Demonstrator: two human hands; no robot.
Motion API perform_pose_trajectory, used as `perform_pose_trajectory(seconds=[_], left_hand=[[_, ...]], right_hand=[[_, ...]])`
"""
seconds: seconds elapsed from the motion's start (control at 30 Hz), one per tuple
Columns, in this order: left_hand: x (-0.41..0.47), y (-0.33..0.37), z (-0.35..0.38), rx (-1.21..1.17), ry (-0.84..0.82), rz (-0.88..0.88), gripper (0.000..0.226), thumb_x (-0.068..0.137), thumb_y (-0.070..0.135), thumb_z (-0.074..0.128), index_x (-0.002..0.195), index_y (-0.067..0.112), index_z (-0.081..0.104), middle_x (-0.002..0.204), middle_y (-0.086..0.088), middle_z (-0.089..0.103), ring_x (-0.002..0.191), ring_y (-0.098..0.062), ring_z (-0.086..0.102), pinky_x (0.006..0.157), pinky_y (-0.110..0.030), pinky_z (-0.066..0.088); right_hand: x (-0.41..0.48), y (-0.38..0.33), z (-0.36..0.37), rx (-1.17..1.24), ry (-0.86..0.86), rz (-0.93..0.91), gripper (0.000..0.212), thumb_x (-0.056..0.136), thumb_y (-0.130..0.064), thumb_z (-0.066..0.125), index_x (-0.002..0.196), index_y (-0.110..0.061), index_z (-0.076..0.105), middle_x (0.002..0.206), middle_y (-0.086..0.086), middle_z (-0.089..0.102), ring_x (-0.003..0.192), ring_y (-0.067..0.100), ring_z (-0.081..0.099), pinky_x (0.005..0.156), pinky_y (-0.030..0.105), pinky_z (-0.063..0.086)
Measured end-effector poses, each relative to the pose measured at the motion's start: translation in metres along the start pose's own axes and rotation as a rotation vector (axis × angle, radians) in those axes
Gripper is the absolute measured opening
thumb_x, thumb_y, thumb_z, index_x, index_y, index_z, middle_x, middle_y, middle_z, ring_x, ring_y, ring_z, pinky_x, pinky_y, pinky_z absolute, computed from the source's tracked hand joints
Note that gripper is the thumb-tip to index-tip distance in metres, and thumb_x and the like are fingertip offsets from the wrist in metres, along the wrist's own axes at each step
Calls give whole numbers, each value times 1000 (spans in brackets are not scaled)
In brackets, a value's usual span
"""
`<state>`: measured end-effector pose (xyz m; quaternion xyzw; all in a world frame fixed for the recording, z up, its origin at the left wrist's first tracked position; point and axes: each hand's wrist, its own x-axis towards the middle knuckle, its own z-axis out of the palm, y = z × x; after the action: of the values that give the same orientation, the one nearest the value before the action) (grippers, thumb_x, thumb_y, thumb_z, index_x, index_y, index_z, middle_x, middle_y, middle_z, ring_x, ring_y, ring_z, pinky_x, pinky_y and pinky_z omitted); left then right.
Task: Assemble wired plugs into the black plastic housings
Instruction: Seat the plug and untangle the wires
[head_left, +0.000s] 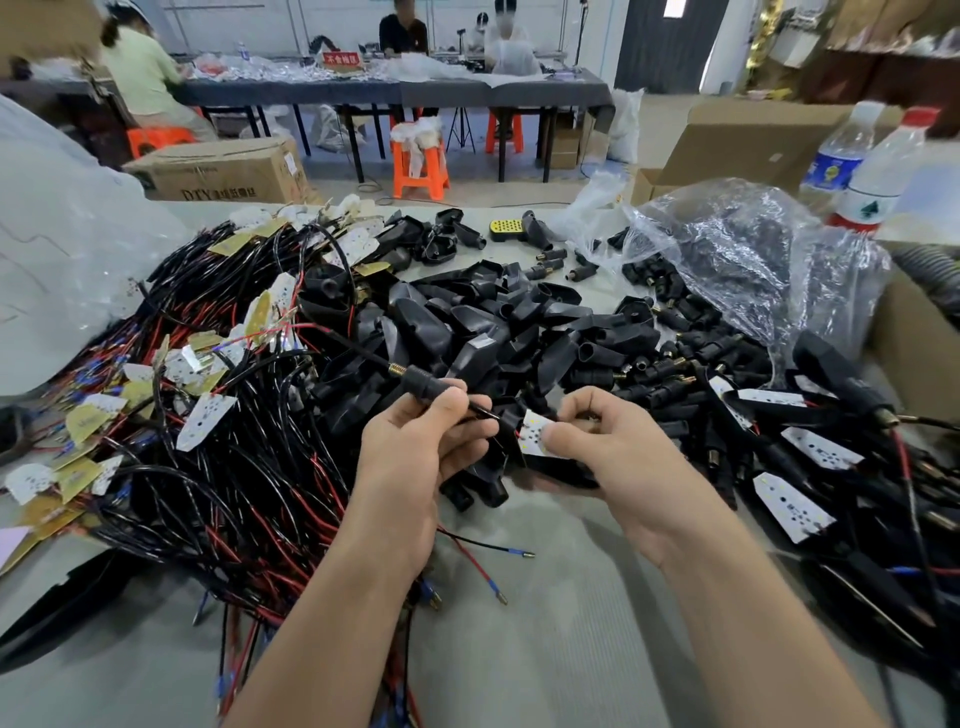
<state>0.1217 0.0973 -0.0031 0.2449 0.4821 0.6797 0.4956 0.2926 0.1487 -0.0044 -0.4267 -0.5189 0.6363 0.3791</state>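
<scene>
My left hand (415, 447) grips a black wired plug (423, 382) with a brass threaded tip pointing up-left; its black wire runs right toward the other hand. My right hand (597, 441) holds a black plastic housing (561, 467) and its thumb presses a small white LED board (535, 428) against it. The two hands are close together over the table's middle. Behind them lies a heap of empty black housings (493, 322). A tangle of red and black wires with white and yellow boards (208, 395) fills the left.
Assembled pieces with white boards (810, 457) lie at the right. A clear plastic bag of black plugs (737, 260) sits at the back right, two water bottles (857, 166) beyond it. Cardboard boxes (223, 171), orange stools and people at a far table are behind.
</scene>
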Motion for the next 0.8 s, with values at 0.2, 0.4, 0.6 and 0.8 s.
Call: perform_pose_trajectory(seconds=[0.2,0.4,0.6,0.8], left_hand=[[0,-5,1,210,-3,84,19,91,5,74,84,21,78,93,-11,79,75,-12,73,65,-19,57],[1,-3,1,230,53,157,25,86,5,79,76,27,81,77,-2,73,72,-13,65,68,-21,55],[-2,-1,0,165,6,123,30,87,0,76,73,26,81,76,-1,73,70,-11,67,66,-18,56],[-3,-1,1,154,8,117,22,87,5,78,97,24,81,90,-4,77,80,-13,69,72,-19,57]], right_hand=[[1,1,0,-101,18,-60,44,77,7,75,64,-23,47,75,8,34,73,24,31,63,34,28],[-4,-8,2,43,-79,-88,33,79,5,76,64,-15,56,80,8,74,78,14,68,72,25,47],[0,-4,8,69,88,-69,29,80,1,77,65,-16,60,66,4,62,66,13,59,75,30,46],[2,1,15,154,192,-116,40,74,23,70,82,-15,57,83,5,78,73,15,69,66,24,53]])
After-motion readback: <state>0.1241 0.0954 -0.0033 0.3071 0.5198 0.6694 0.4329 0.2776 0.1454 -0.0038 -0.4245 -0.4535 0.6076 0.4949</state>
